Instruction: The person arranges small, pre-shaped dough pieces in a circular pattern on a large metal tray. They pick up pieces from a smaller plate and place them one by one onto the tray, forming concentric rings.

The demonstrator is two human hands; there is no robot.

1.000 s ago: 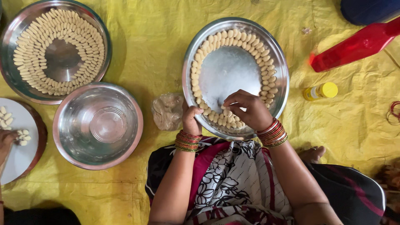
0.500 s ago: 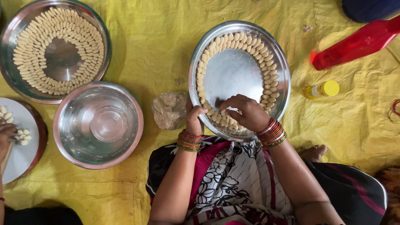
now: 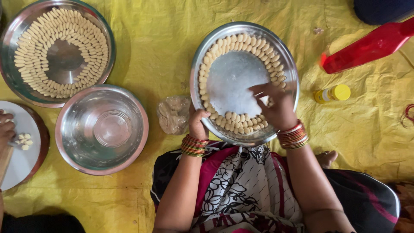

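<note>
Two hands work at a round steel plate lying on a yellow cloth. The left hand grips the plate's rim at about 7 o'clock, thumb curled over the edge and fingers hidden beneath. The right hand reaches in over the rim from 4 o'clock, fingers drawn together and tips down on the plate near the ring of dough pieces; whether it pinches one of them cannot be told. Those small ridged pale pieces lie side by side along the rim from 4 o'clock clockwise round to about 2 o'clock, and the plate's middle is bare metal. Stacks of red and gold bangles circle both wrists.

Just beside the plate at 9 o'clock lies a crumpled clear bag. Farther that way sits an empty steel bowl, and at 10 o'clock a second steel plate carries several full rings of the same pieces. At the left edge another person's hand rests on a white board with a few pieces. At 3 o'clock of the first plate lies a small yellow-capped bottle, and at 2 o'clock a red plastic bottle on its side.
</note>
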